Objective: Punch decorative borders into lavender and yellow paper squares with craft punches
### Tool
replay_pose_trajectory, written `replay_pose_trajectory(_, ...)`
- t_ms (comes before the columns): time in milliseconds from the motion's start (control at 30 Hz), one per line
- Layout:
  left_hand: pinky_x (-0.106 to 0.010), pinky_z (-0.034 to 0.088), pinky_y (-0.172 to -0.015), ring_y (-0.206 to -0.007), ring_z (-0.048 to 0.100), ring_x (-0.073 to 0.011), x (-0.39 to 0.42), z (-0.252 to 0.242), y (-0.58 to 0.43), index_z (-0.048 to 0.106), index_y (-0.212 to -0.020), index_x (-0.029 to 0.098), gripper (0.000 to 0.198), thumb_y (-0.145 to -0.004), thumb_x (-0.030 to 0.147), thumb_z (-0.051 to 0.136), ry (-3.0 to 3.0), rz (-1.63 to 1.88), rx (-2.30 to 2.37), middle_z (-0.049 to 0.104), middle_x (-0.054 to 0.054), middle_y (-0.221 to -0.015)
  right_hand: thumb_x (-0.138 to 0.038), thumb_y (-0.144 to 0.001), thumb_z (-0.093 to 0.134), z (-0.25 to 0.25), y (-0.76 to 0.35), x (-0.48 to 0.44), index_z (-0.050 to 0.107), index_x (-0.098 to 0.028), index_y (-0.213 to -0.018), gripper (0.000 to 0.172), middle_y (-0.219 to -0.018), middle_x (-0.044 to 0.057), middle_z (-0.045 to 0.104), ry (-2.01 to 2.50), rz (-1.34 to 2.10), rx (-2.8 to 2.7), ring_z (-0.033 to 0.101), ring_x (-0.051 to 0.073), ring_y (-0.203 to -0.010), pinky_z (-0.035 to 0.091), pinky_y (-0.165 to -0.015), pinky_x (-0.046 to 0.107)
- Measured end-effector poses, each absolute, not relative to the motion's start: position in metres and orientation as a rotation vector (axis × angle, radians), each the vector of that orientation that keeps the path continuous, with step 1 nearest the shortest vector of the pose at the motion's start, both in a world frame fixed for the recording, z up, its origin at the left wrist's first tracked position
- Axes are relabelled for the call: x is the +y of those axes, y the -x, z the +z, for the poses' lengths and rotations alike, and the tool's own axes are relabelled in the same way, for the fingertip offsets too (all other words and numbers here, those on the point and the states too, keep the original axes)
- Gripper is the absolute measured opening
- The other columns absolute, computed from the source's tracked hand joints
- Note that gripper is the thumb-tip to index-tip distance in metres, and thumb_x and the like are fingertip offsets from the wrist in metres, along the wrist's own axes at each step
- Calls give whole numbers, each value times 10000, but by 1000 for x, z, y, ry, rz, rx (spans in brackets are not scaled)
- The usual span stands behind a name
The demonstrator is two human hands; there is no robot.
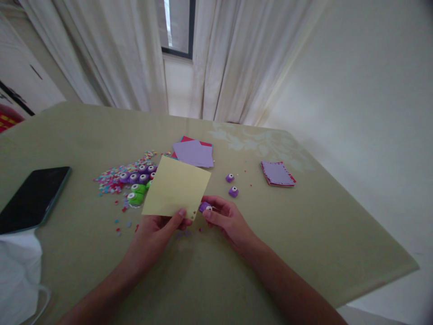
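A plain white wall (372, 113) rises past the tabletop's right edge, and pale curtains (118, 54) hang beyond its far edge, parted around a window (177, 27). The greenish tabletop (287, 271) carries a dark phone (37, 196) toward its left edge, a white mask (20, 275) just nearer. Over the middle, the left hand (154, 234) pinches a yellow sheet (176, 187), thumb on top; the right hand (232, 221) pinches a purple punch (204, 206) beside the sheet's near right corner. Only a few tiny holes show there and the other borders look plain, so this sheet seems barely begun. Loose lilac sheets (194, 153) lie toward the far edge, apparently unworked; toward the right edge, a small stack (277, 173) with nibbled borders looks done. Green punches (135, 197) sit left of the yellow sheet, amid scattered confetti (111, 178).
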State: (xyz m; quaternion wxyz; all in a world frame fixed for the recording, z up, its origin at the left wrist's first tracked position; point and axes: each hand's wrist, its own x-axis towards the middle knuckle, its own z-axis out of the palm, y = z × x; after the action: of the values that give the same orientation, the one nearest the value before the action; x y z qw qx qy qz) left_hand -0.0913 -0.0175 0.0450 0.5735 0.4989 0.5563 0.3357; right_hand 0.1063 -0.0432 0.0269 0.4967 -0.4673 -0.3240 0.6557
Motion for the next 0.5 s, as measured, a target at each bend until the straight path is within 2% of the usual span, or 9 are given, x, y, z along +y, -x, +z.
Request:
replay_pose_trajectory(133, -352, 628, -730, -749, 798, -288, -19, 45, 90, 787, -792, 201, 281, -744, 477, 780, -1117, 785, 1280, 829, -74, -742, -348, -705, 927, 26, -105, -43, 792, -245, -1093, 423, -990, 26, 773, 1108, 1573, -792, 641, 157, -777, 503, -739, 289)
replay_pose_trajectory(500, -339, 629, -738, -775, 802, -287, -20, 46, 89, 791, -760, 186, 309, -751, 494, 764, -1140, 779, 1272, 839, -74, -774, -322, -669, 951, 25, -106, -44, 752, -236, -1031, 422, -940, 1, 732, 1093, 1585, -789, 632, 145, -762, 505, -708, 269)
